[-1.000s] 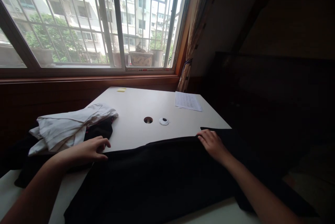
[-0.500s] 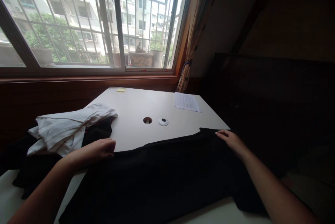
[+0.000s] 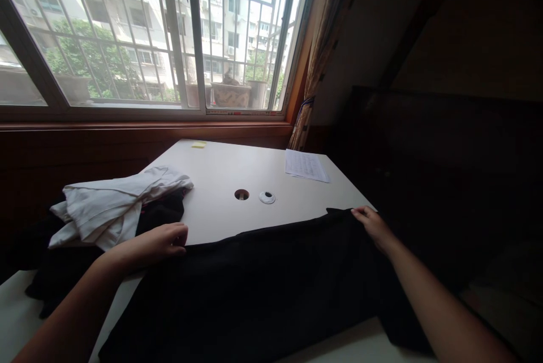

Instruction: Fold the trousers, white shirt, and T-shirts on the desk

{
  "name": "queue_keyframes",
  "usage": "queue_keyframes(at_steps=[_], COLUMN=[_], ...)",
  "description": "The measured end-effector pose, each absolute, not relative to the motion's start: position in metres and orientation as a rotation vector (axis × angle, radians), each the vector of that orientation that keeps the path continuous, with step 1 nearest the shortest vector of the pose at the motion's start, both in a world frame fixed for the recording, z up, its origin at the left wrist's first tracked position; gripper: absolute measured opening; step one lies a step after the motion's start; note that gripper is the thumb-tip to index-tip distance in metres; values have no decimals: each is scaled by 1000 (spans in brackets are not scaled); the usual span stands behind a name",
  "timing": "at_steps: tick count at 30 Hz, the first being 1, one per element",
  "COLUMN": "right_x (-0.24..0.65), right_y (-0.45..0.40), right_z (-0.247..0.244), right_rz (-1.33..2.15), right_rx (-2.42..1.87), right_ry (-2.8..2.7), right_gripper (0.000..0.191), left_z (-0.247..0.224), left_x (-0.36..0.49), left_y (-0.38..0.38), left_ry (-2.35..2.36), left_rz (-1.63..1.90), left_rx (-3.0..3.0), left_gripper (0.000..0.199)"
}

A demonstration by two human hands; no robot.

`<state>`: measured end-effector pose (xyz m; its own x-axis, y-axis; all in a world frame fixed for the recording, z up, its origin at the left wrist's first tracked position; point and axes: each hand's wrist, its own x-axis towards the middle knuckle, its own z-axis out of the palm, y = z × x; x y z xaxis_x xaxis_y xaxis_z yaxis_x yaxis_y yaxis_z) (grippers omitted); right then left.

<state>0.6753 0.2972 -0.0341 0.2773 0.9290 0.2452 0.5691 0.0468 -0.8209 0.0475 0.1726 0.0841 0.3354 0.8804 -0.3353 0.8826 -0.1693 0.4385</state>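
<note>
A black garment (image 3: 263,284) lies spread across the near part of the white table (image 3: 220,176); it is too dark to tell its exact kind. At its far left corner, my left hand (image 3: 167,238) is closed on the edge, fingers curled. My right hand (image 3: 371,224) pinches the far edge near the right end, between thumb and fingers. A small flap of the cloth sticks up just left of the right hand. The garment's right end drops beside my right forearm, partly hidden by it.
Left of my left hand sits a pile with a white garment (image 3: 106,204) over dark clothes (image 3: 55,278). A round hole (image 3: 241,194) and its cover (image 3: 267,197) are mid-table. Papers (image 3: 306,165) and a yellow sticky note (image 3: 199,145) lie near the window (image 3: 237,40).
My right hand has shifted slightly on the garment's far edge, its grip closer around the cloth. The left hand keeps its place. The whole view has moved a little.
</note>
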Motion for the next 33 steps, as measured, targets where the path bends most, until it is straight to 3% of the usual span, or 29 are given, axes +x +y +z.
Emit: queue_keyframes(at_steps=[18,26,33], right_x=[662,648,647], right_y=[312,323,309], right_z=[-28,-31,-34], right_rz=[273,181,66], right_rx=[-1751,-1793,-1745], right_ry=[-1569,-1676,-1659], right_gripper=[31,16,36], left_z=[80,75,74], left_x=[44,31,25], left_y=[172,181,182], left_ry=[1534,1555,1571], left_rz=[152,-12,-95], left_rx=[1878,1888,1909], left_gripper=[23,24,23])
